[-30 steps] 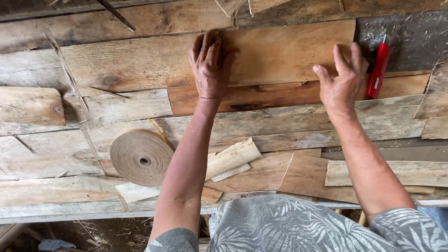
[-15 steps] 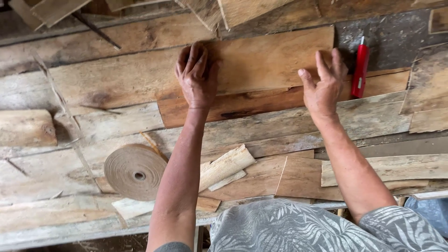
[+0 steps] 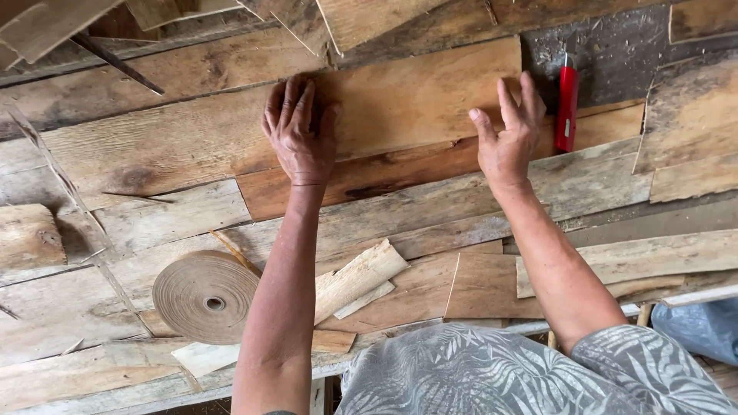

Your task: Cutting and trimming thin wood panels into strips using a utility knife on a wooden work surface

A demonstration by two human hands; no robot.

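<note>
My left hand (image 3: pixel 298 132) lies flat, palm down, on the left end of a smooth light-brown veneer sheet (image 3: pixel 415 100) that rests on rough planks. My right hand (image 3: pixel 509 137) presses the sheet's right end, fingers spread and slightly lifted. Just right of those fingers lies a red utility knife (image 3: pixel 567 106), upright on a dark bare patch. Neither hand holds anything.
A roll of brown veneer tape (image 3: pixel 206 297) sits near the front left. Loose wood offcuts (image 3: pixel 360 278) and a square veneer piece (image 3: pixel 486 286) lie between my arms. More planks (image 3: pixel 692 131) overlap at the right, and scrap boards (image 3: pixel 54 23) at the far left.
The view has shifted, so everything sits lower and further left in frame. Both hands stay pressed on the same sheet; the right fingers have spread a little.
</note>
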